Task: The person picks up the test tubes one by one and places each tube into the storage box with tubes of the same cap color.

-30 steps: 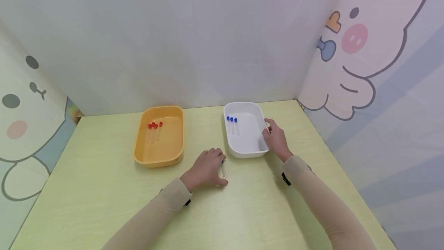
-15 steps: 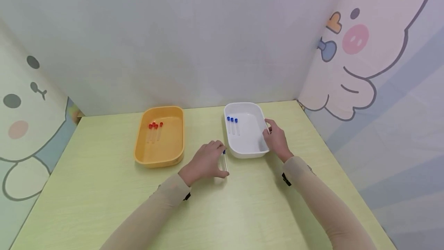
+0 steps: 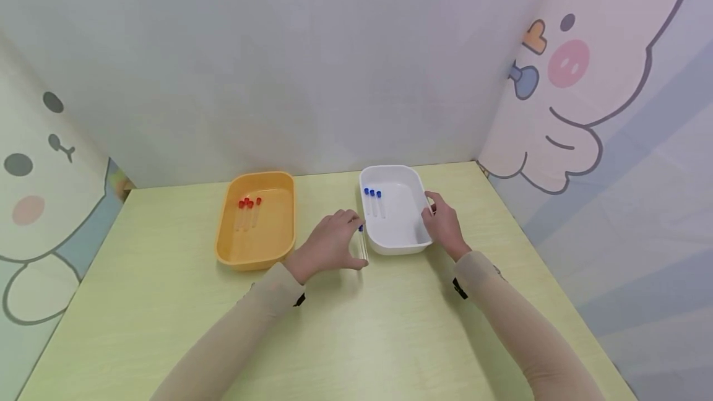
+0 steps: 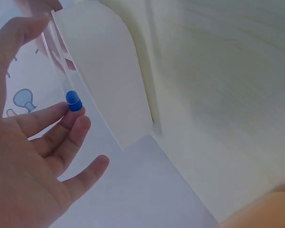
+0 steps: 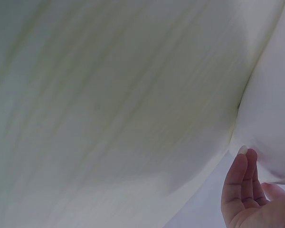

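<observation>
My left hand (image 3: 328,245) pinches a clear test tube (image 3: 364,249) with a blue cap, thumb at the bottom end and fingertips at the cap (image 4: 73,101). The tube is raised above the table, just left of the white tray's front corner. In the left wrist view the tray wall (image 4: 102,71) is close behind it. My right hand (image 3: 445,226) grips the right rim of the white tray (image 3: 398,249); in the right wrist view its fingers (image 5: 235,187) lie along the outer wall. Several blue-capped tubes (image 3: 372,193) lie side by side at the tray's left.
To the left stands a yellow tray (image 3: 286,228) holding several red-capped tubes (image 3: 250,205). Both trays sit near the back of the pale green table (image 3: 379,339). A pale curtain (image 3: 312,79) hangs behind, with printed cartoon panels at both sides.
My left hand has moved away from the body, lifting the blue-capped test tube from the table toward the white tray. My right hand has stayed on the tray's rim.
</observation>
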